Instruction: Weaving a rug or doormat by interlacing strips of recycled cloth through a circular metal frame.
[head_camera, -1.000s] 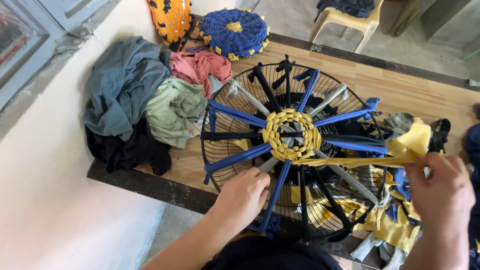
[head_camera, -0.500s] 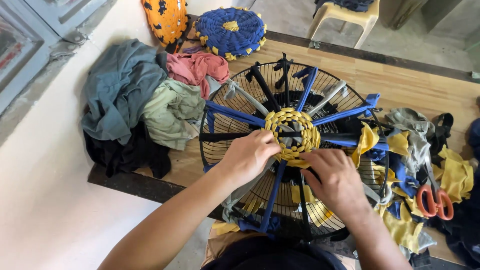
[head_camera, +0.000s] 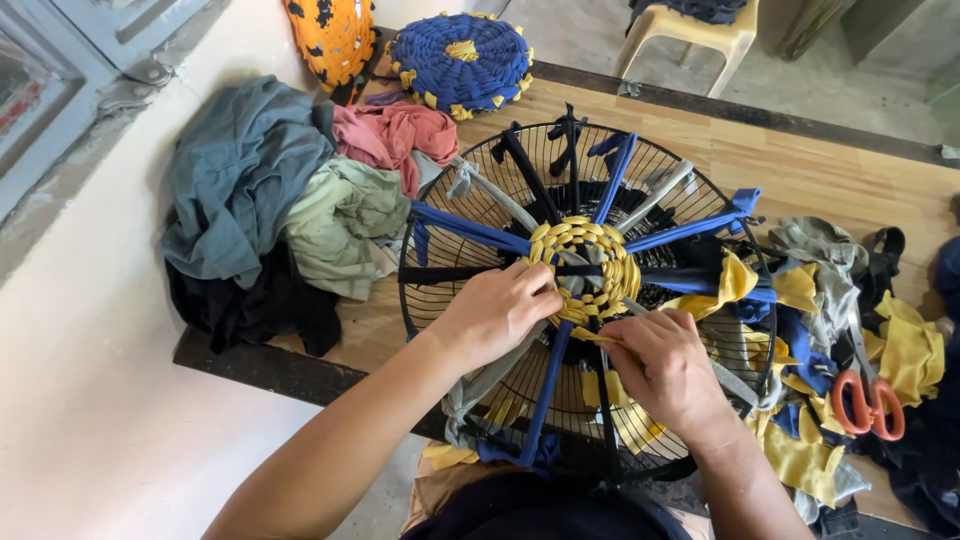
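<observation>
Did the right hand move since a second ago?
Yes. The right hand came in from the right rim of the fan guard to the yellow weave at its middle.

Matt cloth strips (head_camera: 470, 228) cross a black wire guard (head_camera: 440, 300) on bare wood (head_camera: 800, 170).

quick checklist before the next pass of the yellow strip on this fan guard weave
1. Left hand rests on the yellow woven centre: ok.
2. Right hand pinches the yellow strip at the weave's lower edge: ok.
3. Blue and black spoke strips lie radial across the wire fan guard: ok.
4. Strip's free length: cannot tell, hidden by the hand.
5. Orange-handled scissors lie at the right, off the guard: ok.
</observation>
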